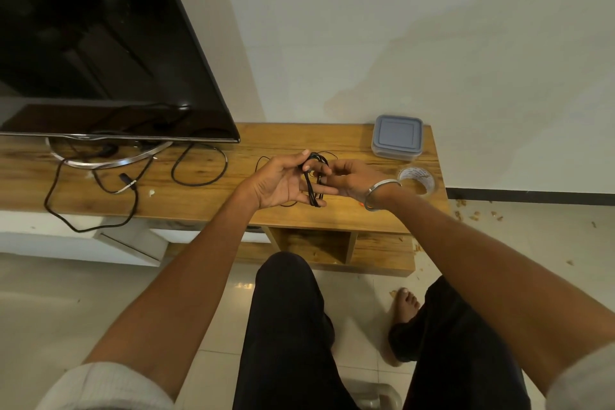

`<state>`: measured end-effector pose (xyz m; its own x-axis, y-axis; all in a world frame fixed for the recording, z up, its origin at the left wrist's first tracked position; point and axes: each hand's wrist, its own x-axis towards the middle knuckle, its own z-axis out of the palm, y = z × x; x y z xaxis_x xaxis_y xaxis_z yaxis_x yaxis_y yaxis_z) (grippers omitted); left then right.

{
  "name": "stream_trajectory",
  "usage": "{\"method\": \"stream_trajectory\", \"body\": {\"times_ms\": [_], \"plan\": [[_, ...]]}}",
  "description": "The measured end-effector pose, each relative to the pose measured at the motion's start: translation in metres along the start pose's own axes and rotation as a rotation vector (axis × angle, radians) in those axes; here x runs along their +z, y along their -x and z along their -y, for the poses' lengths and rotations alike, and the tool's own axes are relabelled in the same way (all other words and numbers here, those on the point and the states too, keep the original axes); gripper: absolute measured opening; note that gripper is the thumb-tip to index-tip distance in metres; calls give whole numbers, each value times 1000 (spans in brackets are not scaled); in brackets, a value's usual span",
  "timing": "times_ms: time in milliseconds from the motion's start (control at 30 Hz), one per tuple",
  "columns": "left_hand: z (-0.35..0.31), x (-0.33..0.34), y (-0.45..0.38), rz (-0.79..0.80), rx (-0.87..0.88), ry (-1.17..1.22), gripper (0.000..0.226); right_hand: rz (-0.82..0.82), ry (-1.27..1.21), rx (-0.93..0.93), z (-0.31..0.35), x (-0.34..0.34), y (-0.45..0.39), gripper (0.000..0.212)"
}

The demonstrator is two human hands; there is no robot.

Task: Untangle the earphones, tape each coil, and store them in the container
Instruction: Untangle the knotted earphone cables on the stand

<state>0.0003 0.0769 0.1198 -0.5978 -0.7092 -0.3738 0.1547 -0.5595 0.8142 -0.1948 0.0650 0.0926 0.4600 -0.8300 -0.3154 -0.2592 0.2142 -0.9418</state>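
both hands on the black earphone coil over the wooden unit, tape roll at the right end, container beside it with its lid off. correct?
Not quite: the head view shows the container with its grey lid on. The rest holds: left hand and right hand hold the earphone coil, tape roll at the right end.

You work over a wooden shelf [206,196] with a grained, satin-smooth top. On it, right of your hands, the container [396,136] looks like translucent plastic under a matt grey-blue lid, and the tape roll [417,180] nearer you is clear and glossy. The earphones [312,181] show thin black matt cable. Left along the shelf, the television [100,43] screen is glossy black on a polished metal stand [109,160].
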Motion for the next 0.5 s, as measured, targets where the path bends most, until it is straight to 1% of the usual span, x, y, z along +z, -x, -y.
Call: {"method": "stream_trajectory", "body": {"times_ms": [100, 267, 400, 500], "plan": [[1, 1, -1, 0, 0, 11, 35, -48, 30, -20, 2, 2, 0, 15], [2, 1, -1, 7, 7, 17, 34, -55, 73, -67, 6, 3, 4, 17], [3, 0, -1, 12, 7, 19, 33, -32, -14, -63, 2, 3, 1, 17], [2, 3, 0, 12, -2, 9, 32, -44, -61, -56, 1, 4, 2, 24]]}}
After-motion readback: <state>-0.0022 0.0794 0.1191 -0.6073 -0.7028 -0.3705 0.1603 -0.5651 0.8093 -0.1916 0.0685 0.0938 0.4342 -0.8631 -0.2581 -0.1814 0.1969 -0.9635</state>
